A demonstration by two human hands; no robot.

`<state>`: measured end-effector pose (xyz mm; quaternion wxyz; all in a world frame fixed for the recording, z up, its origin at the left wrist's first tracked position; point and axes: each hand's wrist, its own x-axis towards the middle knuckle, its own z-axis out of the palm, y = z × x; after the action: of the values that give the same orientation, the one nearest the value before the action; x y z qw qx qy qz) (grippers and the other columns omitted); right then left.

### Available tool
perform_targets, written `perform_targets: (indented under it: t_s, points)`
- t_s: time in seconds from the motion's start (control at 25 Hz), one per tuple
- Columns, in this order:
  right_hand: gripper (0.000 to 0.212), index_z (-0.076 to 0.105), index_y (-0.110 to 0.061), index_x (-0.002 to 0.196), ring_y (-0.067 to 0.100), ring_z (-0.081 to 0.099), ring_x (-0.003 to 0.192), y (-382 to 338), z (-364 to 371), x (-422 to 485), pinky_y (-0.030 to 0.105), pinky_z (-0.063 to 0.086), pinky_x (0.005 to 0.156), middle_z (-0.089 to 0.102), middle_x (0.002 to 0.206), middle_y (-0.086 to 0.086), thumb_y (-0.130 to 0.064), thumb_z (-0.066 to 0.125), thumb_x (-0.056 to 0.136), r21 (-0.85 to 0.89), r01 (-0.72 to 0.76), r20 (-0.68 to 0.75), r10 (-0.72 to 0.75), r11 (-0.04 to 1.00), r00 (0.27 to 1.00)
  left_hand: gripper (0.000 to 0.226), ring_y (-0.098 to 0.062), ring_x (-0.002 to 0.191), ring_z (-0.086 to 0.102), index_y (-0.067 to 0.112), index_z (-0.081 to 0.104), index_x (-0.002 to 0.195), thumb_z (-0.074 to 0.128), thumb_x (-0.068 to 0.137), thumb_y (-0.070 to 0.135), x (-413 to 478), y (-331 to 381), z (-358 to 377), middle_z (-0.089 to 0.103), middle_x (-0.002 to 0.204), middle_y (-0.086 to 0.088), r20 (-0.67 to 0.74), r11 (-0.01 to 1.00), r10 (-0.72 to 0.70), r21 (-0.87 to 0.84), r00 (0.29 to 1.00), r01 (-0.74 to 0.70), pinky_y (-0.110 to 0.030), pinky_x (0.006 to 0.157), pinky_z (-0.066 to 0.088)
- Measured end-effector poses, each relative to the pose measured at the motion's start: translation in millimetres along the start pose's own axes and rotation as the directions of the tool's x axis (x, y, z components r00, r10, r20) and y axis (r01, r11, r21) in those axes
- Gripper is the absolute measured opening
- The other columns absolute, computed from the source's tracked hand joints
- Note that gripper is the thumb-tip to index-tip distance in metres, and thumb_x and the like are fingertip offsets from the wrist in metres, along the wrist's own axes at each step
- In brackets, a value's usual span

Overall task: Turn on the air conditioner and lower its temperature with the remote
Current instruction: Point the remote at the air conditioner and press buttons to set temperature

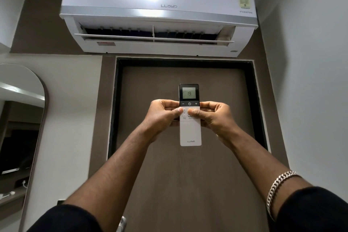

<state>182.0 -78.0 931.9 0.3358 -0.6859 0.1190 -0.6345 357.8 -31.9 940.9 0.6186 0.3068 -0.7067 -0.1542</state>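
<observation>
A white wall air conditioner (158,11) hangs high above a door, its front flap swung open so the dark vent shows. Below it I hold a slim white remote (190,132) upright with both hands. Its dark top has a lit screen reading 19, with minus, power and plus keys underneath. My left hand (163,115) grips the remote's left side, thumb resting on the upper white buttons. My right hand (214,117) grips the right side, thumb on the buttons beside it. Both thumbs lie just below the dark key row.
A brown door (188,175) in a dark frame fills the wall behind the remote. An arched mirror (20,128) stands at the left, reflecting a shelf with small items. A white wall (310,81) closes in on the right. A chain bracelet (278,186) circles my right forearm.
</observation>
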Motion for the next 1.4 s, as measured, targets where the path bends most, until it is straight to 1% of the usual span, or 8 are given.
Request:
perform_targets:
  t_s: [0.24, 0.32, 0.44, 0.68, 0.96, 1.08, 1.32, 1.4]
  points:
    - [0.033, 0.065, -0.001, 0.105, 0.021, 0.076, 0.082, -4, -2, -4, 0.031, 0.062, 0.067, 0.077, 0.096, 0.013, -0.013, 0.078, 0.077, -0.01, -0.008, -0.011, 0.008, 1.0, 1.0, 0.002, -0.013, 0.079, 0.076, 0.015, 0.064, 0.089, 0.065, 0.088, 0.015, -2, 7, 4, 0.078, 0.075, 0.0, -0.02, 0.999, 0.008, -0.045, 1.0, -0.008, -0.021, 0.058, 0.058]
    - [0.031, 0.064, -0.003, 0.106, 0.016, 0.076, 0.079, -6, -1, -6, 0.027, 0.062, 0.063, 0.076, 0.096, 0.012, -0.015, 0.075, 0.079, -0.026, -0.007, -0.014, 0.007, 1.0, 1.0, 0.004, -0.014, 0.08, 0.076, 0.015, 0.063, 0.09, 0.066, 0.087, 0.015, -3, 9, 6, 0.077, 0.081, -0.003, -0.037, 0.999, 0.002, -0.038, 0.999, -0.003, -0.023, 0.059, 0.058]
    - [0.017, 0.066, -0.01, 0.095, 0.013, 0.076, 0.074, -10, 0, -10, 0.026, 0.062, 0.062, 0.076, 0.09, 0.008, -0.014, 0.074, 0.08, -0.017, 0.012, -0.022, -0.012, 1.0, 1.0, 0.007, -0.014, 0.078, 0.076, 0.013, 0.063, 0.091, 0.065, 0.088, 0.019, -4, 11, 10, 0.076, 0.087, -0.008, -0.069, 1.0, -0.009, -0.009, 0.998, 0.009, -0.023, 0.058, 0.058]
    - [0.015, 0.065, -0.013, 0.088, 0.012, 0.076, 0.073, -14, 3, -15, 0.023, 0.06, 0.058, 0.077, 0.081, 0.001, -0.013, 0.076, 0.078, -0.01, 0.023, -0.02, -0.023, 1.0, 1.0, 0.019, -0.017, 0.074, 0.076, 0.004, 0.065, 0.095, 0.066, 0.088, 0.022, -6, 19, 15, 0.075, 0.087, -0.014, -0.156, 0.999, -0.031, 0.031, 0.987, 0.037, -0.025, 0.054, 0.058]
    - [0.016, 0.067, -0.015, 0.085, 0.015, 0.076, 0.072, -19, 3, -19, 0.022, 0.058, 0.055, 0.079, 0.073, -0.004, -0.01, 0.079, 0.075, 0.005, 0.041, 0.011, -0.041, 0.999, 0.999, 0.014, -0.014, 0.068, 0.073, 0.012, 0.062, 0.073, 0.062, 0.087, 0.016, -8, 27, 20, 0.073, 0.077, -0.008, -0.224, 0.99, 0.006, 0.14, 0.975, 0.026, -0.02, 0.048, 0.054]
    - [0.017, 0.067, -0.014, 0.085, 0.016, 0.076, 0.073, -22, 3, -21, 0.025, 0.06, 0.058, 0.078, 0.075, -0.001, -0.01, 0.079, 0.074, 0.003, 0.041, -0.003, -0.041, 0.999, 0.999, 0.014, -0.015, 0.069, 0.073, 0.014, 0.061, 0.073, 0.062, 0.086, 0.017, -8, 28, 21, 0.073, 0.077, -0.008, -0.233, 0.989, 0.007, 0.145, 0.972, 0.028, -0.02, 0.048, 0.054]
    - [0.025, 0.066, -0.005, 0.097, 0.014, 0.076, 0.073, -29, -1, -26, 0.023, 0.06, 0.057, 0.076, 0.086, 0.006, -0.01, 0.077, 0.076, -0.047, 0.037, 0.042, -0.035, 0.998, 0.998, 0.012, -0.015, 0.067, 0.075, 0.011, 0.065, 0.08, 0.064, 0.086, 0.021, -10, 24, 18, 0.075, 0.078, -0.008, -0.187, 0.996, -0.018, 0.083, 0.982, 0.034, -0.022, 0.051, 0.056]
    - [0.021, 0.065, -0.008, 0.094, 0.012, 0.076, 0.071, -29, 0, -26, 0.021, 0.058, 0.056, 0.076, 0.085, 0.004, -0.011, 0.076, 0.076, -0.042, 0.041, 0.038, -0.039, 0.998, 0.999, 0.012, -0.014, 0.067, 0.075, 0.012, 0.064, 0.08, 0.064, 0.087, 0.022, -9, 25, 18, 0.075, 0.078, -0.007, -0.191, 0.996, -0.012, 0.089, 0.982, 0.029, -0.022, 0.051, 0.056]
